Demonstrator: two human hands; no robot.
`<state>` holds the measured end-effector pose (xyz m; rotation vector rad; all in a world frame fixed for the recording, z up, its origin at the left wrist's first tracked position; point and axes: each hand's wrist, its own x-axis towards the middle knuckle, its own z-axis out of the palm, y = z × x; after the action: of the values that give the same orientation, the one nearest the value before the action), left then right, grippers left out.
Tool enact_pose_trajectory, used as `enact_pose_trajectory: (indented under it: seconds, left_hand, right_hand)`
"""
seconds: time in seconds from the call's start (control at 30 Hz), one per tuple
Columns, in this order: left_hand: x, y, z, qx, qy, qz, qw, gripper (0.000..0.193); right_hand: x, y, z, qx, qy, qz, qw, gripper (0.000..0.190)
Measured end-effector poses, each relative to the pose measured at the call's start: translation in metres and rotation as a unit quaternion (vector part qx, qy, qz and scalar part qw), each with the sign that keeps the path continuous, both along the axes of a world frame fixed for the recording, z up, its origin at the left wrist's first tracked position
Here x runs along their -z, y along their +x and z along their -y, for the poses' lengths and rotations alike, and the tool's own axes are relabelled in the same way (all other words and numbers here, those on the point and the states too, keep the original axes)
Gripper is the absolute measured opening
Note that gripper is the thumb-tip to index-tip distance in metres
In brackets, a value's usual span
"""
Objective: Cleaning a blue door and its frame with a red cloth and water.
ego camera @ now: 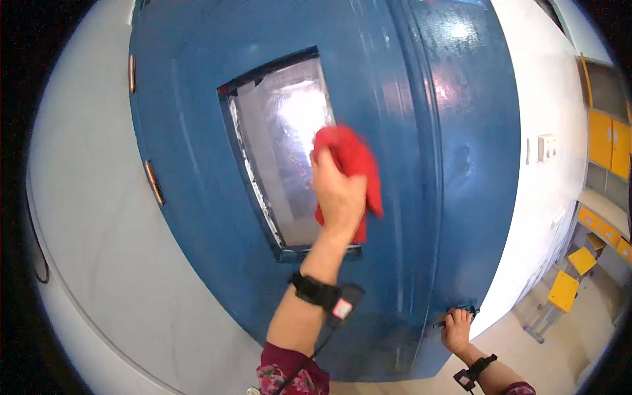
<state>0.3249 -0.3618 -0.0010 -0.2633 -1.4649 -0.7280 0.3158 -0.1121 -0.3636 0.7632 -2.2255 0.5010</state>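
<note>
My left hand (339,195) holds a bunched red cloth (368,163) against the right side of the small window (291,143) in a blue door (187,123). The cloth and fingers are slightly blurred, and together they cover part of the window's right edge. A bright reflection shows in the glass, and whitish patches run along the left side of its dark frame (249,168). Lower down on the right, my right hand (456,330) is closed over the dark door handle (468,311), hiding most of it. Both wrists wear black straps with small wired devices.
Two copper-coloured hinges (154,182) line the door's left edge beside a grey wall (98,163). Beyond the door's right edge, a white wall (538,108) carries a switch box (546,148). Yellow stools (563,291) and a yellow-doored cabinet (601,138) stand farther right.
</note>
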Motion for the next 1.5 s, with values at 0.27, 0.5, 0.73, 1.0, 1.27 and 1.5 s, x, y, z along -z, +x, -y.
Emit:
enact_pose_trajectory:
  seconds: [0.27,0.5,0.73,1.0,1.27,1.5]
  left_hand:
    - [0.137,0.052,0.018,0.009,-0.068,0.221,0.973,0.027]
    - [0.127,0.046,0.023,0.015,-0.054,0.278,0.959,0.030]
    - [0.120,0.060,0.057,-0.089,-0.297,0.329,0.892,0.035]
    - [0.094,0.098,0.135,-0.229,-0.301,0.490,0.786,0.035]
    - [0.120,0.061,0.073,-0.204,-0.332,0.341,0.856,0.035]
    - [0.120,0.052,0.052,-0.058,-0.225,0.362,0.903,0.034]
  right_hand:
    - [0.014,-0.006,-0.005,-0.007,0.046,0.002,0.999,0.033]
    - [0.006,-0.001,-0.001,0.021,0.047,0.005,0.999,0.031]
    - [0.007,-0.003,-0.004,0.017,0.047,0.008,0.999,0.031]
    - [0.004,-0.001,-0.006,0.000,0.006,-0.011,1.000,0.028]
    - [0.002,0.003,0.005,0.002,-0.038,-0.005,0.999,0.031]
    - [0.007,-0.006,0.002,0.012,-0.003,0.013,1.000,0.033]
